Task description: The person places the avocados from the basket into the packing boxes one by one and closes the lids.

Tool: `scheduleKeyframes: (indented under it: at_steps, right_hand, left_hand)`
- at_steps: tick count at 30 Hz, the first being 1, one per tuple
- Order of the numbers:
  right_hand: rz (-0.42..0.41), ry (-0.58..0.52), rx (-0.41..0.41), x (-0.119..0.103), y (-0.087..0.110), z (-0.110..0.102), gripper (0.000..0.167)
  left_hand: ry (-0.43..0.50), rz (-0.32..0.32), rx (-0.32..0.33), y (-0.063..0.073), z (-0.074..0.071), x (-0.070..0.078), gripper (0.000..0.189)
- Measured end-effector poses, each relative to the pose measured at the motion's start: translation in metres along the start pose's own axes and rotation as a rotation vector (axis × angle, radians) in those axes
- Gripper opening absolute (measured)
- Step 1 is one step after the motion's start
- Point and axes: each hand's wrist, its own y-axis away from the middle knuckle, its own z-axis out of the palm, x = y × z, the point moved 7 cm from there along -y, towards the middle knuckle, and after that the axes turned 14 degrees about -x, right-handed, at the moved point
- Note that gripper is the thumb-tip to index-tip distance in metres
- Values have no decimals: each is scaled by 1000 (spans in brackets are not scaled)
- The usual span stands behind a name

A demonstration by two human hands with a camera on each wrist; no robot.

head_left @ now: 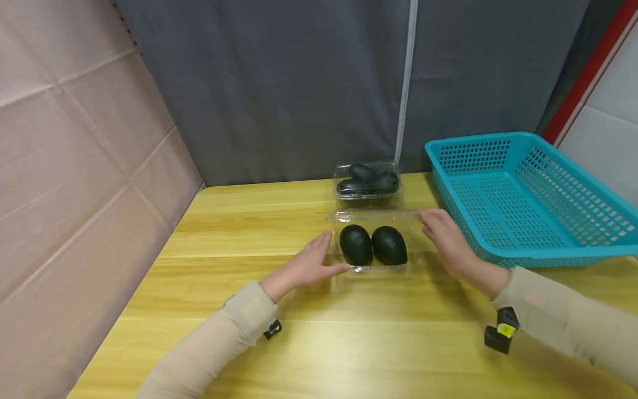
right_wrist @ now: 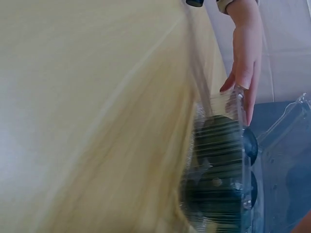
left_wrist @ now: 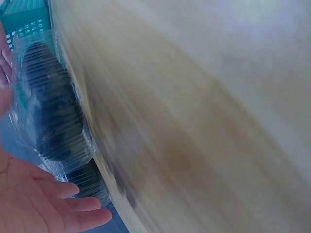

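Observation:
A clear plastic clamshell box (head_left: 372,268) lies on the table with two dark, avocado-shaped fruits (head_left: 356,245) side by side in it. The right wrist view shows its lid (right_wrist: 286,165) raised on the far side. At the box's left side rests my left hand (head_left: 306,266), fingers straight and thumb by the front edge; in the left wrist view its fingers are spread and hold nothing. My right hand (head_left: 448,244) reaches along the right side, fingers extended, fingertips at the far right corner by the lid. In the right wrist view that hand is mostly out of frame.
Behind, near the grey curtain (head_left: 279,88), stands another clear box (head_left: 368,197) with several dark, elongated items inside. A turquoise perforated basket (head_left: 498,249) sits on the table to the right, close to my right hand. A pale draped wall (head_left: 75,194) borders the left.

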Motion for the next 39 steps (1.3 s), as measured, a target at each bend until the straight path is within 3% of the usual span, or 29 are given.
scheduleKeyframes:
  at_steps: [6, 11, 14, 18, 24, 30, 39]
  right_hand:
    - [62, 105, -28, 9, 7, 0, 51]
    - [105, 133, -64, 17, 11, 1, 52]
    - [115, 134, -79, 20, 11, 2, 54]
    - [115, 136, -98, 24, 11, 2, 57]
    - [132, 151, -130, 31, 12, 2, 59]
    - [154, 172, -141, 38, 15, 2, 60]
    - [246, 199, -217, 48, 17, 5, 65]
  left_hand:
    - [99, 11, 8, 0, 1, -4, 95]
    - [212, 51, -23, 5, 2, -8, 97]
    - [343, 57, -43, 10, 1, -10, 92]
    - [529, 45, -15, 15, -1, -13, 77]
    - [715, 62, -3, 16, -2, -11, 63]
    - [762, 63, 4, 12, 0, -12, 55]
    - [787, 6, -10, 7, 13, -16, 40]
